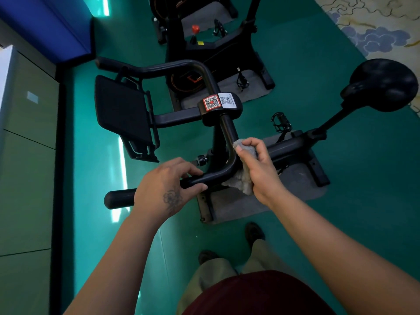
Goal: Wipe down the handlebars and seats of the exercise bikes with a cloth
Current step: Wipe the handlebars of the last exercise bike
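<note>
- Fingers (246, 144) of the right hand (261, 169): curled round a grey cloth (244, 178), thumb and forefinger pinching its upper edge; the cloth is pressed to the outer side of the handlebar (229, 133) at its near bend, and its loose end hangs below the palm.
- Left hand (168, 185): fingers and thumb wrapped round the near arm of the handlebar, just beside the cloth; a dark floral tattoo on the back of the hand.
- Handlebar: black tube, U-shaped, running from a padded end grip (119, 198) at lower left, round the bend, up to a centre clamp (220, 105), then on in a second curve to the far side.
- Centre clamp: bears two QR-code stickers, one red-bordered, one white.
- Tablet holder (123, 114): flat black panel, mounted left of the clamp.
- Seat (384, 85): black saddle on an angled post, at right, well apart from both hands.
- Near bike base: stands on a grey mat (293, 189); a pedal (280, 121) shows above the frame.
- Second bike (218, 53): further off, also on a mat, with what appears to be a red knob; detail dim.
- Floor (341, 110): glossy green; patterned carpet (375, 26) at upper right.
- Person: khaki trousers, dark shoes, maroon top at the bottom edge.
</note>
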Tool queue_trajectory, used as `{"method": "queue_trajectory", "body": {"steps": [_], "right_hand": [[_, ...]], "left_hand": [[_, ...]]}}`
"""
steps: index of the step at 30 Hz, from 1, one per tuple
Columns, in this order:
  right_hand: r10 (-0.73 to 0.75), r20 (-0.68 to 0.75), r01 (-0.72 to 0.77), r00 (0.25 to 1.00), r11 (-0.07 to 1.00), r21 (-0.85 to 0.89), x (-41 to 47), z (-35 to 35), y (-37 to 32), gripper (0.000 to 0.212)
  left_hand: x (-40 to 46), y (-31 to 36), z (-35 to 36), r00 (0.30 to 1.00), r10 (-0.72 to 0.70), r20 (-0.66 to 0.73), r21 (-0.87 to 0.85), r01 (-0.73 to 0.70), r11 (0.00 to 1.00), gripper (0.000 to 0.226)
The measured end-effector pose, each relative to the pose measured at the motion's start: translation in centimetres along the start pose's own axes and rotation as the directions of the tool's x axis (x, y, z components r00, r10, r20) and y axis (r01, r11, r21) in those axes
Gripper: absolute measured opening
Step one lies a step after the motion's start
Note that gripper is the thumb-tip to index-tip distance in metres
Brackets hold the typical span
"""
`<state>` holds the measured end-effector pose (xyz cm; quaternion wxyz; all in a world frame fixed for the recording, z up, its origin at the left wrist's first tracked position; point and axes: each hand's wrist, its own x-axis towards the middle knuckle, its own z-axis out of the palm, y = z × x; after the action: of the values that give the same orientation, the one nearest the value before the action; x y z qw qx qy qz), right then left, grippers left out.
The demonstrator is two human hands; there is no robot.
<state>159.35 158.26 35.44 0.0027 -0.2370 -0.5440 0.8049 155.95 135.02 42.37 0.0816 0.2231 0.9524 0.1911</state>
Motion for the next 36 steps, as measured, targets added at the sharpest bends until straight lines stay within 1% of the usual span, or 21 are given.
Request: {"method": "queue_trajectory", "body": {"steps": [2, 7, 10, 12, 16, 20, 25, 29, 33, 36], "right_hand": [[0.018, 0.011, -0.018, 1.000, 1.000, 0.020, -0.5, -0.3, 0.3, 0.011], [-0.037, -0.028, 0.034, 0.999, 0.996, -0.085, 1.2, 0.0, -1.2, 0.013], [-0.052, -0.036, 0.049, 0.998, 0.995, -0.086, 2.1, 0.6, -1.7, 0.014], [-0.052, -0.039, 0.049, 0.998, 0.996, -0.077, 1.8, 0.9, -1.4, 0.013], [-0.042, -0.050, 0.040, 0.998, 0.998, -0.055, -0.3, 1.1, 0.5, 0.032], [-0.054, -0.063, 0.057, 0.997, 0.997, 0.043, -2.1, 0.9, 2.6, 0.029], [-0.064, -0.098, 0.068, 0.993, 0.997, 0.036, -1.4, 1.3, 1.2, 0.021], [-0.078, -0.122, 0.085, 0.989, 0.995, 0.054, 0.0, 1.5, 0.0, 0.023], [-0.069, -0.101, 0.081, 0.992, 0.989, 0.120, -0.9, 2.0, 0.8, 0.022], [-0.075, -0.102, 0.088, 0.992, 0.987, 0.131, -2.5, 2.1, 2.4, 0.023]], "left_hand": [[-0.1, -0.1, 0.0, 1.000, 0.017, 0.000, 0.006, -0.017, 1.000, 0.029], [-0.1, -0.3, -0.3, 0.999, 0.025, 0.035, -0.018, -0.024, 1.000, 0.029], [-0.1, -0.6, -0.8, 0.998, 0.022, 0.056, -0.063, -0.018, 0.998, 0.026], [-0.1, -0.8, -1.3, 0.998, 0.032, 0.063, -0.064, -0.028, 0.998, 0.026], [-0.5, -1.4, -1.9, 0.999, 0.009, 0.043, 0.018, -0.010, 1.000, 0.027], [-0.5, -1.5, -1.9, 0.999, 0.009, 0.047, 0.002, -0.009, 1.000, 0.022], [-0.4, -1.4, -2.0, 0.999, 0.016, 0.050, 0.007, -0.017, 1.000, 0.023], [-0.5, -1.4, -2.0, 0.999, 0.029, 0.041, 0.023, -0.030, 0.999, 0.022], [-0.6, -1.5, -1.9, 0.999, 0.043, 0.028, 0.036, -0.044, 0.998, 0.022], [-0.7, -1.5, -1.9, 0.998, 0.060, 0.023, 0.046, -0.061, 0.997, 0.022]]}}
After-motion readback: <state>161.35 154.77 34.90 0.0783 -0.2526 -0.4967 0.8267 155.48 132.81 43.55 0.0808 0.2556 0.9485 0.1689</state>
